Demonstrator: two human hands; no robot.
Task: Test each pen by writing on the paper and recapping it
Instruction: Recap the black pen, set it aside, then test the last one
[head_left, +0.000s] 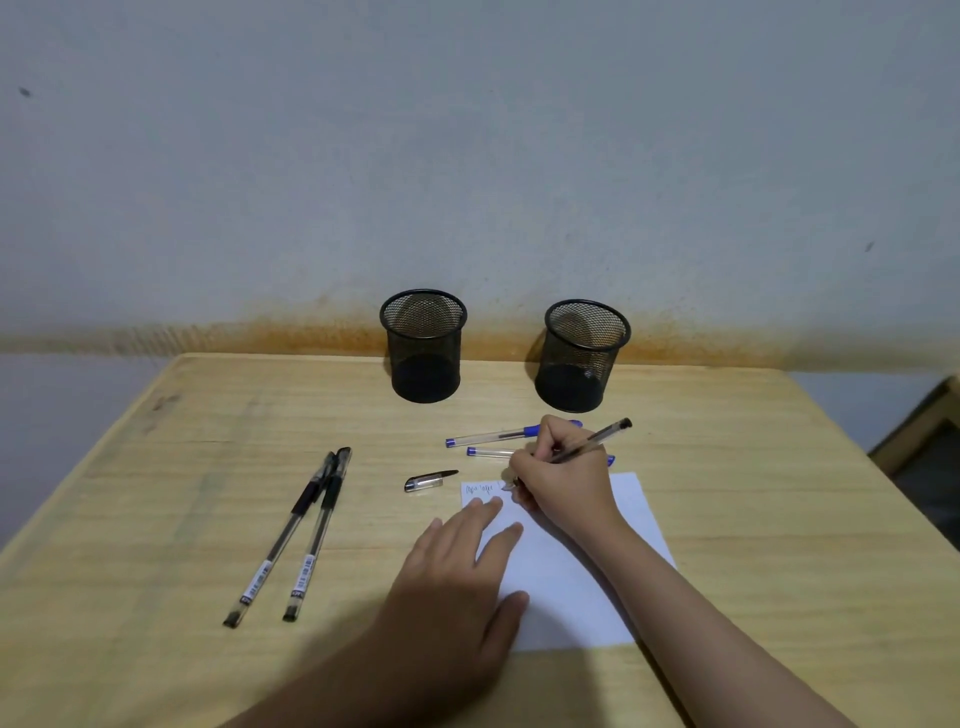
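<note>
A: head cam: right hand pinches the black pen, tip on the paper near the top-left corner.

B: yep, left hand lies flat on the paper, fingers straight. Cap sits on the table just left.

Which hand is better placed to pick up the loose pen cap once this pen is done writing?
The left hand, probably. It lies flat on the paper, holding nothing, and the pen cap sits just beyond its fingertips on the table. The right hand already holds the pen.
</note>
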